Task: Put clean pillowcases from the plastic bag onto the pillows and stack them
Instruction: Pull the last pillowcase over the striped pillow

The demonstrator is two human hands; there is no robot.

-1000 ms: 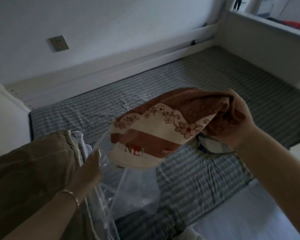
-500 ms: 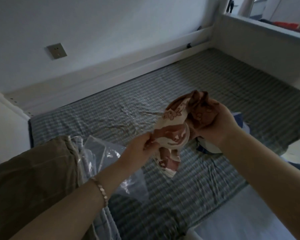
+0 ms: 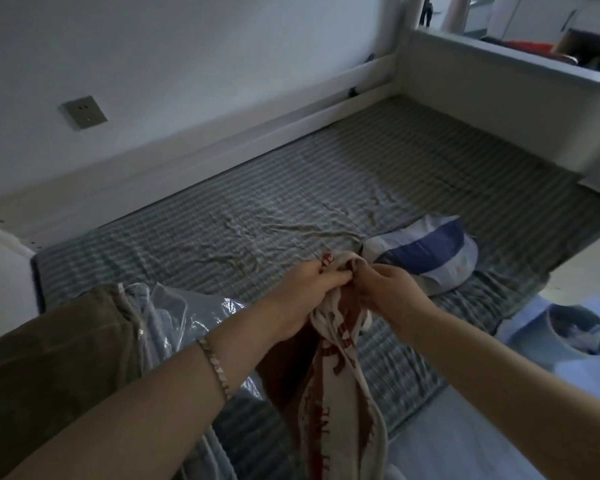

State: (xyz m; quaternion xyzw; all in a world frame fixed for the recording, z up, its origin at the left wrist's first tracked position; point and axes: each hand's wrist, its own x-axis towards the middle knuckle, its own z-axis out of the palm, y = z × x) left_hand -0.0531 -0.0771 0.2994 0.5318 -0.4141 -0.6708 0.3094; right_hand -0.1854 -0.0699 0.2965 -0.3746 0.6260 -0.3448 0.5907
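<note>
So we've got the pillowcase out of the bag and up over the near edge of the mattress, and we reckon we're at the shake-it-out-and-find-the-opening step. It isn't on a pillow yet. It hangs pretty much straight down: the long axis is vertical, the bunched top end is up at our hands, and the loose end trails down past the near edge of the mattress and out of shot. Left hand and right hand both have fingers curled tight, pinching that top edge, and they sit right beside each other, nearly touching. Can't tell yet whether the end we're holding is the open one. The next move probably needs us to work the two layers apart and spread our hands wide, so the mouth gapes open. The blue and white pillow lies on the mattress just past our right hand, near its front edge, so it's the obvious one to stuff. The plastic bag is crumpled at the mattress's near-left corner, against a brown padded thing that might be another pillow.
</note>
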